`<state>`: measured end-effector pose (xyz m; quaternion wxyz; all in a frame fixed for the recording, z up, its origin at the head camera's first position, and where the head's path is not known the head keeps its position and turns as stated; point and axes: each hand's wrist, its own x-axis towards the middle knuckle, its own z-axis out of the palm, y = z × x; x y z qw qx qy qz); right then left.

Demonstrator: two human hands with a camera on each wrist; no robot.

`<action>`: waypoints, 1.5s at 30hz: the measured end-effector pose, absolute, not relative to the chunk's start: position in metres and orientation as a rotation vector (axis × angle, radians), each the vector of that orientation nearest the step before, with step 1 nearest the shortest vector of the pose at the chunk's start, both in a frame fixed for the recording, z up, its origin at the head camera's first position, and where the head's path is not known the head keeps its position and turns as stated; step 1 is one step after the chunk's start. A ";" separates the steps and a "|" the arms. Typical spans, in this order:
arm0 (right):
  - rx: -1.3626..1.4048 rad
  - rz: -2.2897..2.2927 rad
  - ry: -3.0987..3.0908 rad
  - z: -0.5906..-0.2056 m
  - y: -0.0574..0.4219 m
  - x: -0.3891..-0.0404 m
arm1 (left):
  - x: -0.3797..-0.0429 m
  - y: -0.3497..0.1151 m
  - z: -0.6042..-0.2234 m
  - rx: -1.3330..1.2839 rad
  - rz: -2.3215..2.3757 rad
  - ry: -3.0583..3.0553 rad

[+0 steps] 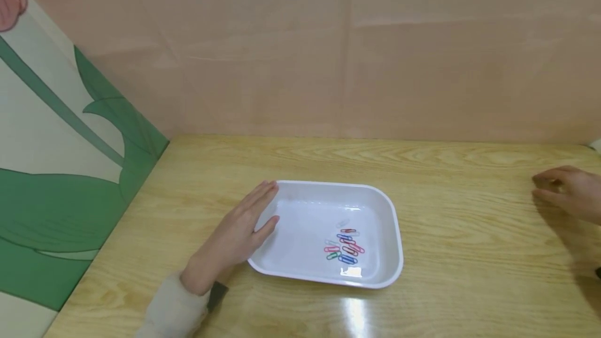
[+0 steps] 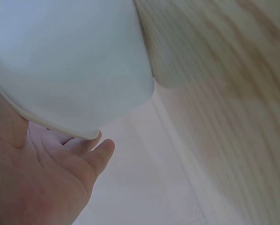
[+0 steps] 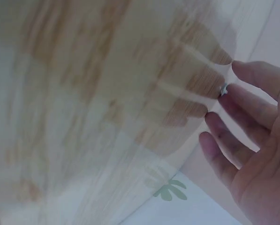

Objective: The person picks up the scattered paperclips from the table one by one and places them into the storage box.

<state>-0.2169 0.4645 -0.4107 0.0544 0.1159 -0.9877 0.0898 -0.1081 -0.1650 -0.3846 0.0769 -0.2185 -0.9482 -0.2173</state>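
A white tray (image 1: 324, 281) sits on the table, with several coloured paper clips (image 1: 347, 246) grouped in its right half. My left hand (image 1: 239, 228) is at the tray's left end, fingers straight along the rim and thumb apart, pointing over the inside. In the left wrist view, that hand (image 2: 60, 173) lies right against the tray's rim, the tray hiding part of it. Far to the right, my right hand (image 1: 570, 192) has its fingertips down at the table. The right wrist view shows a small whitish, shiny thing (image 3: 223, 89) at one fingertip, the fingers spread and slightly bent.
The wood-grain table (image 1: 460, 233) reaches back to a beige cloth backdrop (image 1: 347, 77). On the left stands a panel (image 1: 51, 213) with green leaf shapes. A wide stretch of table lies between the tray and my right hand.
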 end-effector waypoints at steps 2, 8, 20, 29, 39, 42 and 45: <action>0.361 0.278 -2.972 -0.410 0.464 -0.217 | -0.108 -0.165 -0.384 -0.659 -0.648 -2.839; 0.373 0.270 -3.019 -0.405 0.462 -0.218 | -0.109 -0.163 -0.383 -0.658 -0.646 -2.849; 0.472 0.364 -2.895 -0.413 0.461 -0.221 | -0.110 -0.161 -0.383 -0.667 -0.652 -2.847; 0.502 0.207 -2.979 -0.409 0.459 -0.218 | -0.111 -0.160 -0.385 -0.669 -0.653 -2.849; 0.516 0.248 -2.882 -0.408 0.447 -0.213 | -0.111 -0.160 -0.387 -0.661 -0.645 -2.852; 0.515 0.259 -2.880 -0.404 0.440 -0.210 | -0.111 -0.160 -0.387 -0.665 -0.646 -2.845; 0.524 0.246 -2.891 -0.400 0.433 -0.209 | -0.111 -0.160 -0.386 -0.674 -0.656 -2.836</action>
